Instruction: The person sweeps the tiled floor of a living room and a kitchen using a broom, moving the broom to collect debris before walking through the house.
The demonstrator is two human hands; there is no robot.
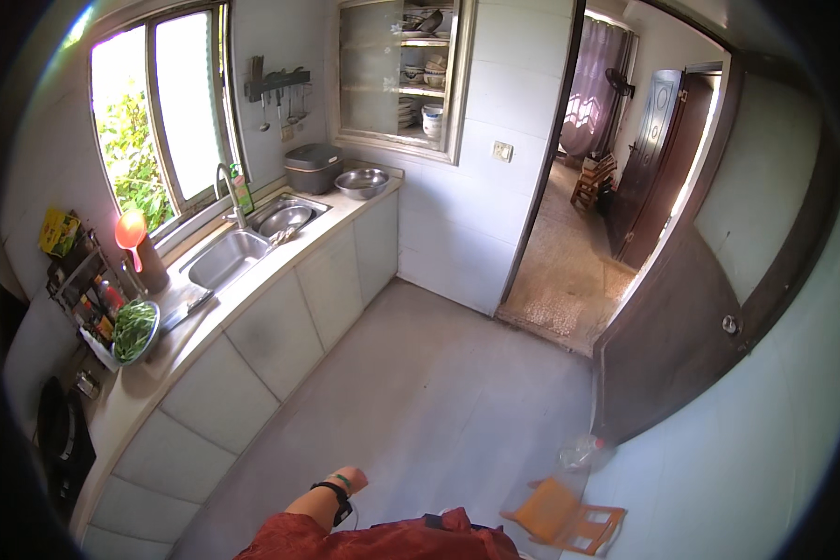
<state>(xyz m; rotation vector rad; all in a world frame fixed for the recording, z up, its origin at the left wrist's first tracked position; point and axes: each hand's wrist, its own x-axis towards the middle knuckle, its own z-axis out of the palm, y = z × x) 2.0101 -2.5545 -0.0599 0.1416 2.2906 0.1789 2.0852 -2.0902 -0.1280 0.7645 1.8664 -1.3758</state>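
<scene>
My left hand (353,478) shows at the lower edge, over the grey floor (411,373), beyond a red sleeve (294,539). A black watch band (338,497) and a green bracelet circle its wrist. Its fingers are foreshortened and hidden from this angle, so whether they are open or closed does not show. No object can be seen in it. My right hand is out of view; only red clothing (457,532) appears on that side.
Along the left runs a counter (238,313) with a sink (229,259), a knife (187,310), a bowl of green vegetables (133,331), a stove (63,439), a rice cooker (313,168) and a metal basin (361,183). An orange chair (555,516) stands low right, near an open door (667,327).
</scene>
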